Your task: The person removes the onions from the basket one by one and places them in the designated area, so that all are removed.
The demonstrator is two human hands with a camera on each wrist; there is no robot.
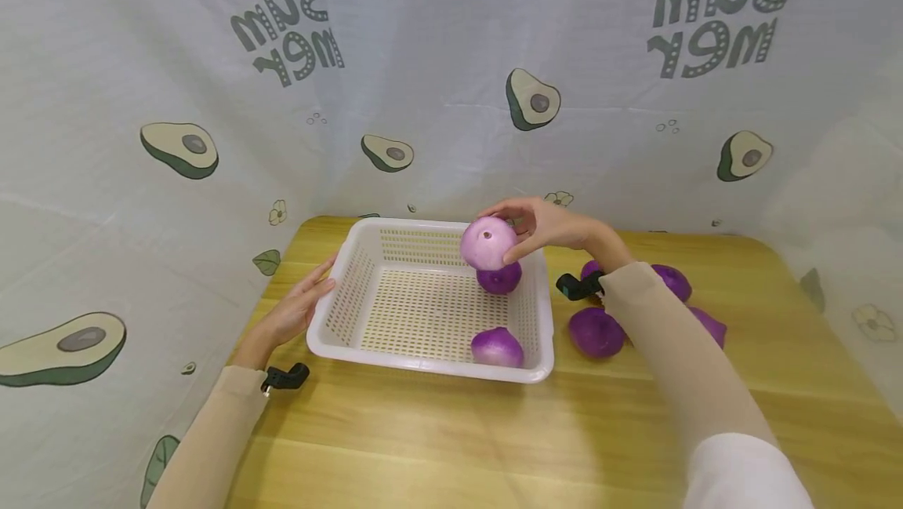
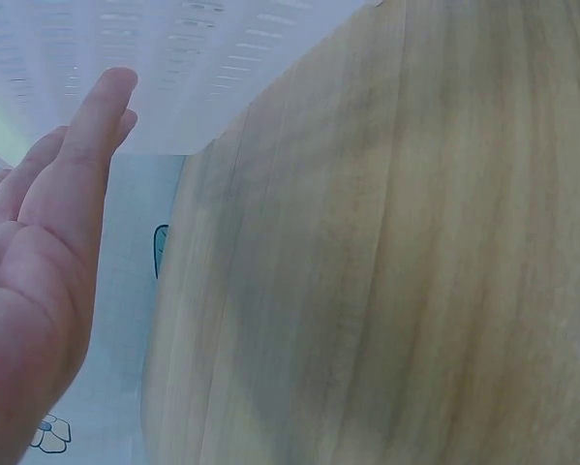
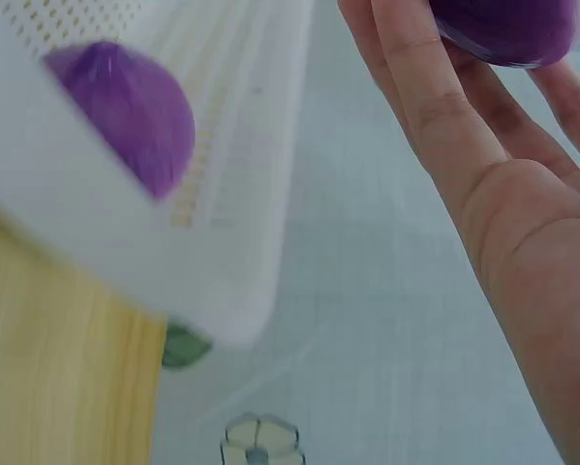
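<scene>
Purple vegetable (image 1: 487, 246) before mirrored "summer" curtain (image 1: 451, 46)

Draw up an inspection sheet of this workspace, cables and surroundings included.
Surface: wood-grain table
Job's things: white basket, two purple onions visible inside; held onion over it; loose onions on its right, some partly behind the right forearm
Clutter: nothing seen
Hands: left hand at the basket's left side; right hand grips the held onion
Cables: nothing seen
Surroundings: pale avocado-print sheeting
</scene>
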